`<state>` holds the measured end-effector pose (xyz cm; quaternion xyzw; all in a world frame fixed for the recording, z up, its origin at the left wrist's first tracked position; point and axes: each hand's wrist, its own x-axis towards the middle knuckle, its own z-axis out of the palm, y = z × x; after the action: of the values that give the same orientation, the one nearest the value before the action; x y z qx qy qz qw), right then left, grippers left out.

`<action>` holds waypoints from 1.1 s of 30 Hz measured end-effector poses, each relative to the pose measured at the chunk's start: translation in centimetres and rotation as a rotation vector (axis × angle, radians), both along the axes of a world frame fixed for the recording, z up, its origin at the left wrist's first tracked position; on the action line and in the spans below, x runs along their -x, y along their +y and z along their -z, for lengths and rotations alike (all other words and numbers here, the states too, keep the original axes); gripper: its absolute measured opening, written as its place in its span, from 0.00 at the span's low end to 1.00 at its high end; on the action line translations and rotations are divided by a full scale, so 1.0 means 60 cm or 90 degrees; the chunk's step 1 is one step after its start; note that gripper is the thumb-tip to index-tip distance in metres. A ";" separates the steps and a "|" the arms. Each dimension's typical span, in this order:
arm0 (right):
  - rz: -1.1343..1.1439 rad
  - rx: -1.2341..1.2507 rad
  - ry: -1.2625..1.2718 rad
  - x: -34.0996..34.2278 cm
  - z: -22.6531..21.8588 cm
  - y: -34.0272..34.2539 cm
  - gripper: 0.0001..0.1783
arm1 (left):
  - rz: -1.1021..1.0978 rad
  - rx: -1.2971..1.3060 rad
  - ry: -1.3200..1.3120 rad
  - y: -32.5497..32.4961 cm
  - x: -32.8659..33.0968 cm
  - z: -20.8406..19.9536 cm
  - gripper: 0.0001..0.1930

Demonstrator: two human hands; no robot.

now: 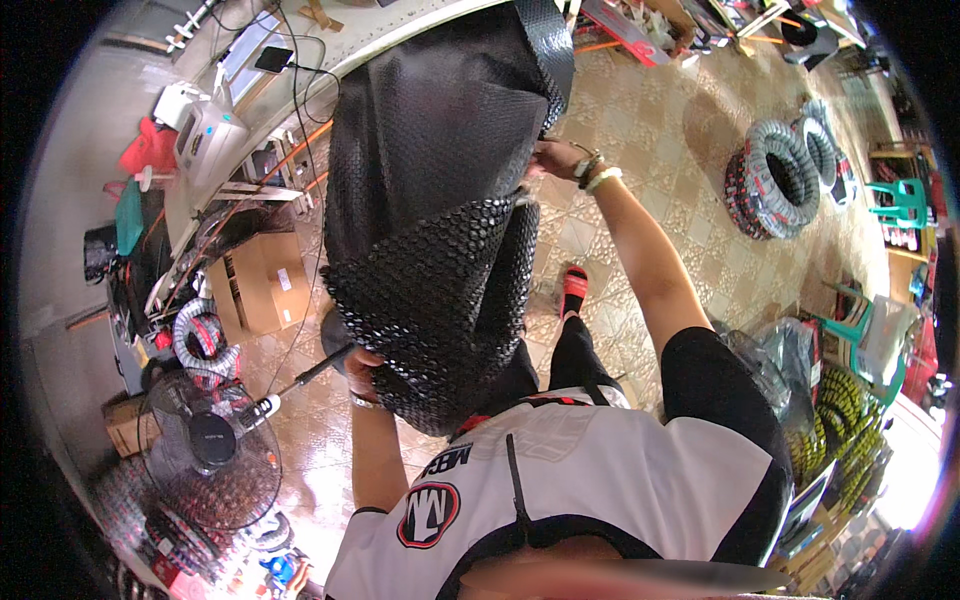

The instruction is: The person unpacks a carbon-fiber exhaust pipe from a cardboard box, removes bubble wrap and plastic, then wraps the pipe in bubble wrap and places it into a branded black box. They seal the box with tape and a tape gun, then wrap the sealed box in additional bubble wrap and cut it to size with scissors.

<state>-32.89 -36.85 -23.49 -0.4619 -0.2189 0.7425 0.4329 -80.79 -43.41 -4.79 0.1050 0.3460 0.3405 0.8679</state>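
A wide sheet of black bubble wrap [430, 150] spreads from the pale table [400, 25] at the top down toward my body. Its near part is folded over, with the bubbled side [410, 290] showing in loose folds. At the lower left edge of the sheet, my left hand [363, 371] is closed on the wrap, its fingers partly hidden by the folds. My right hand [557, 158] pinches the sheet's right edge farther up, where some fingertips are hidden. Both wrists wear bands.
A standing fan [212, 440] is at left, its pole [325, 366] passing close to my left hand. Behind it sits a cardboard box [262, 285]. Wrapped tires [785, 180] stand on the tiled floor at right, near green stools [900, 203]. A phone [273, 60] lies on the table.
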 end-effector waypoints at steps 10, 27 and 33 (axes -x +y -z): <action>0.059 -0.107 0.371 -0.199 -0.247 -0.166 0.53 | -0.037 -0.080 0.198 -0.015 -0.039 -0.021 0.17; 0.393 -0.131 -0.127 -0.293 -0.280 -0.294 0.26 | 0.015 -0.018 0.195 -0.128 -0.154 0.028 0.24; -0.012 -0.057 -0.300 -0.327 -0.293 -0.301 0.32 | -0.002 -0.040 0.311 -0.155 -0.169 -0.002 0.08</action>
<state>-13.28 -54.91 -5.89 -0.6009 -0.3510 0.6075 0.3830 -70.65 -52.69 -4.70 0.2106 0.5353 0.3166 0.7542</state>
